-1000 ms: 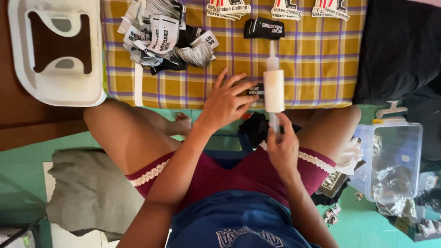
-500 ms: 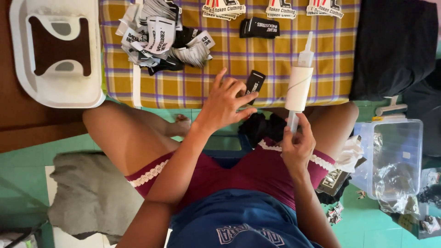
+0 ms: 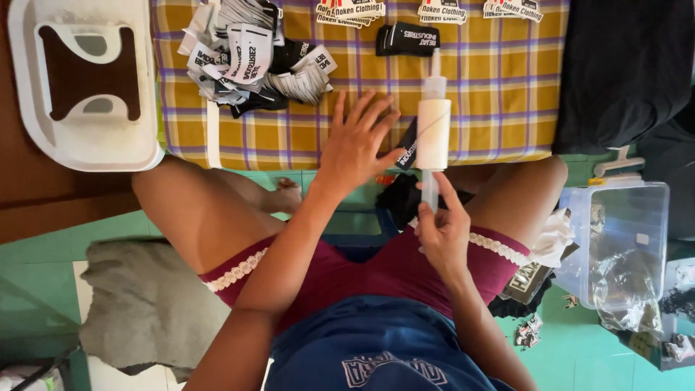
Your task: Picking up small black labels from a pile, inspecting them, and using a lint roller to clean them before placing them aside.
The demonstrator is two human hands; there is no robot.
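Note:
My right hand (image 3: pixel 440 224) grips the handle of a white lint roller (image 3: pixel 434 130), whose roll rests upright over the near edge of a yellow checked cloth (image 3: pixel 492 108). My left hand (image 3: pixel 356 145) lies flat with fingers spread on that cloth, its thumb touching a small black woven label (image 3: pixel 407 153) right beside the roller. A heap of black and white labels (image 3: pixel 250 58) lies further left on the cloth. One folded black label (image 3: pixel 407 38) sits beyond the roller.
A white plastic stool (image 3: pixel 79 87) lies at the far left. Black fabric (image 3: pixel 622 72) is at the far right. A clear plastic box (image 3: pixel 615 246) stands by my right knee. Grey cloth (image 3: pixel 145 304) lies on the green floor (image 3: pixel 29 268). Several red-and-white labels (image 3: pixel 441 10) line the cloth's far edge.
The roller tilted right half a second ago and now stands straight again beside the black label. My left hand has flattened and spread its fingers on the cloth.

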